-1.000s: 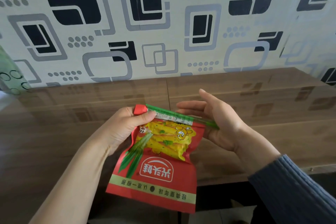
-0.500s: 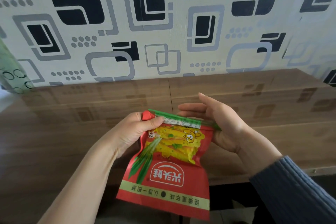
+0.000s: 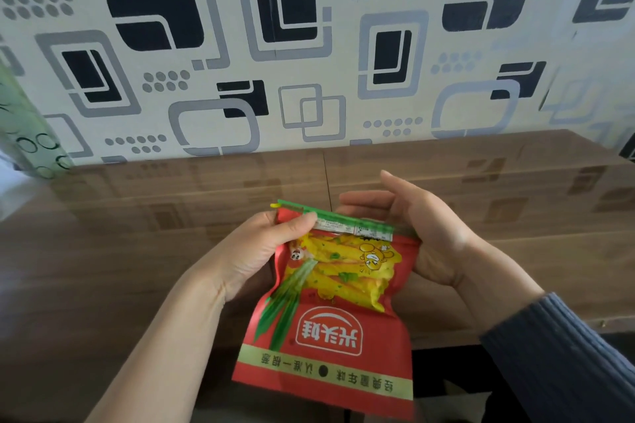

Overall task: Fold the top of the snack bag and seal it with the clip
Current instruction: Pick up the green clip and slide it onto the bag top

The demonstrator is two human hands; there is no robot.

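A red snack bag [image 3: 330,330] with yellow sticks and green leaves printed on it hangs in the air over the table's front edge. Its top is folded over. A long green clip [image 3: 338,217] with a yellow tip at its left end runs along that fold. My left hand [image 3: 254,251] pinches the bag's top left corner and the clip, thumb in front. My right hand [image 3: 422,233] is at the clip's right end, palm facing left and fingers stretched out; the clip's right end is hidden between the bag and the palm.
A brown wooden table [image 3: 137,268] runs across the view, with its front edge [image 3: 556,330] near my right sleeve. A wall with black and grey patterned paper [image 3: 309,45] stands behind it. A green patterned object [image 3: 24,134] stands at the far left.
The clip has slid left along the fold, and its yellow tip now sticks out past the bag's left corner. Both hands and the bag stay in about the same place.
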